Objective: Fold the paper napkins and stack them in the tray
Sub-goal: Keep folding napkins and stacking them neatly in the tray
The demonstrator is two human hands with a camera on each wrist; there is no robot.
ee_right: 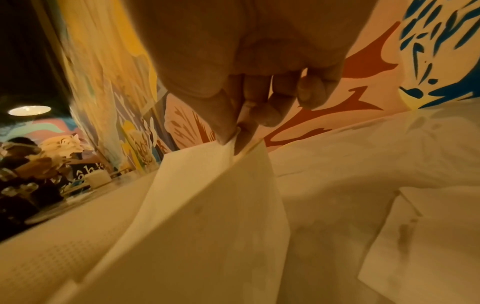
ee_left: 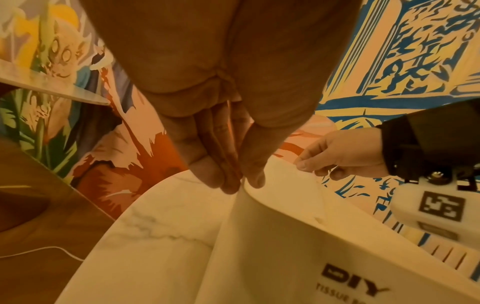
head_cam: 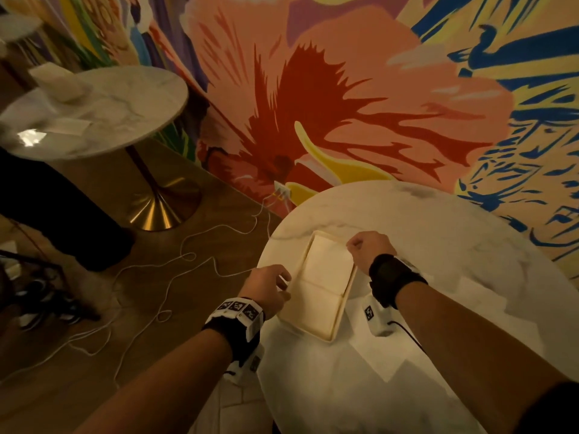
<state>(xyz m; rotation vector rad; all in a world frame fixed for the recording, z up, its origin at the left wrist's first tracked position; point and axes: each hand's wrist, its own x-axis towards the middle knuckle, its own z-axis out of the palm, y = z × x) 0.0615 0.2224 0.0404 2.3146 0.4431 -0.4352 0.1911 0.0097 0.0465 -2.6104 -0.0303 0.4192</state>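
A cream rectangular tray (head_cam: 313, 317) lies on the round marble table (head_cam: 438, 233). A white paper napkin (head_cam: 327, 261) is spread over the tray's far half. My left hand (head_cam: 275, 285) pinches the napkin's edge at the tray's left side; the left wrist view shows thumb and fingertips (ee_left: 233, 181) closed on the lifted napkin (ee_left: 272, 216). My right hand (head_cam: 360, 249) pinches the far right corner. In the right wrist view its thumb and forefinger (ee_right: 233, 139) hold the folded napkin (ee_right: 207, 205) raised off the surface.
Loose white napkins (head_cam: 476, 296) lie on the table right of my right arm and near me (head_cam: 360, 368). A second marble table (head_cam: 103, 108) stands at the back left. White cables (head_cam: 188, 255) trail over the wooden floor below a wall socket (head_cam: 282, 191). A mural wall rises behind.
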